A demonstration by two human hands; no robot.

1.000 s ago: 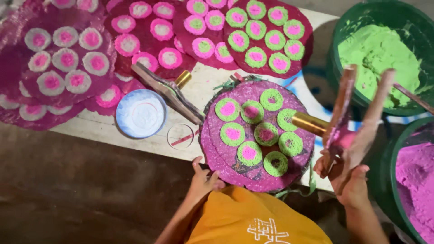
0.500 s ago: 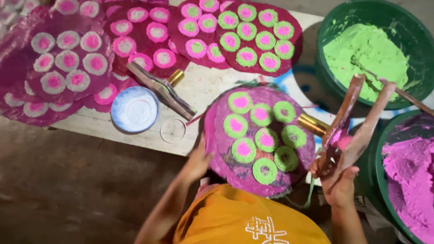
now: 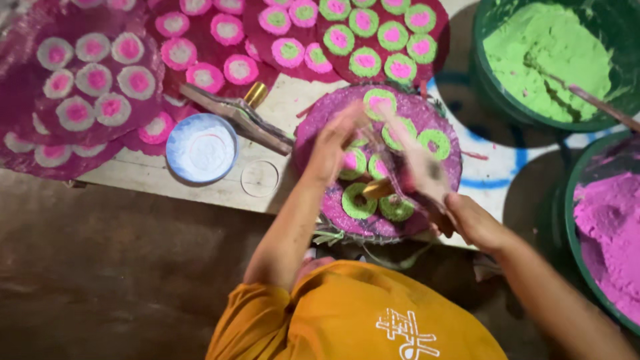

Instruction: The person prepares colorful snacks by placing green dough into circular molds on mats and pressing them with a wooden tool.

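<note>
The left hand [image 3: 331, 148] is hovering, blurred, over the round purple woven tray [image 3: 445, 137] of green-and-pink ringed cakes [image 3: 359, 201] at centre; I cannot tell how open it is. At four o'clock of it, the right hand [image 3: 470, 220] is gripping a blurred brown tool [image 3: 415, 165], fingers closed.

Tubs [image 3: 533, 120] right; bowl [image 3: 201, 148] left.
</note>
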